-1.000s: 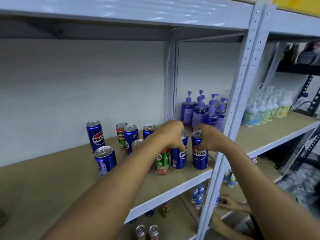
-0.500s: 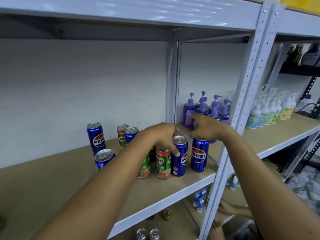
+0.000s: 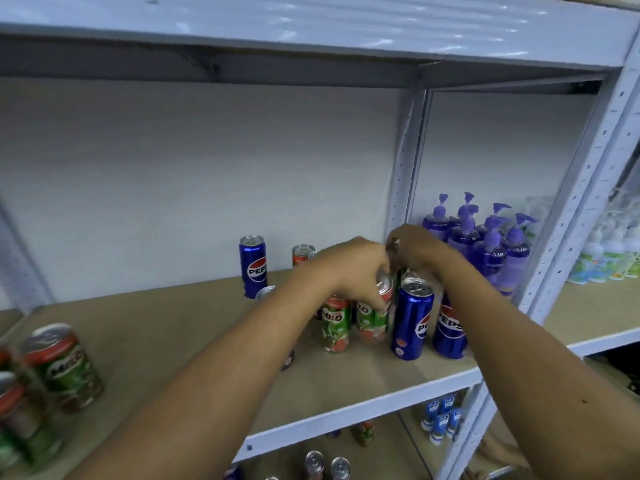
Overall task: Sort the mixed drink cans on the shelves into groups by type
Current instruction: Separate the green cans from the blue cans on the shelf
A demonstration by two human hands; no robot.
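Note:
On the tan shelf board [image 3: 156, 327] my left hand [image 3: 356, 268] grips the top of a green and red Milo can [image 3: 372, 322], which leans slightly. A second Milo can [image 3: 335, 325] stands just left of it. Two blue Pepsi cans [image 3: 412, 320] [image 3: 448, 332] stand to the right at the front. My right hand [image 3: 415, 251] reaches behind them, its fingers curled down over a mostly hidden can of which a green sliver [image 3: 402, 277] shows. Further back stand another Pepsi can [image 3: 253, 266] and a Milo can [image 3: 302, 254]. Several Milo cans [image 3: 62, 365] are grouped at the far left.
Purple pump bottles [image 3: 485, 244] fill the neighbouring bay past the rear upright [image 3: 401, 188]. White and green bottles [image 3: 602, 261] stand further right behind the front post [image 3: 585, 202]. The shelf below holds cans [image 3: 327, 464] and small blue bottles [image 3: 441, 417].
My left hand has closed round the top of a Milo can. My right hand has moved off the front Pepsi can and back behind it. The view has swung left, showing the Milo group.

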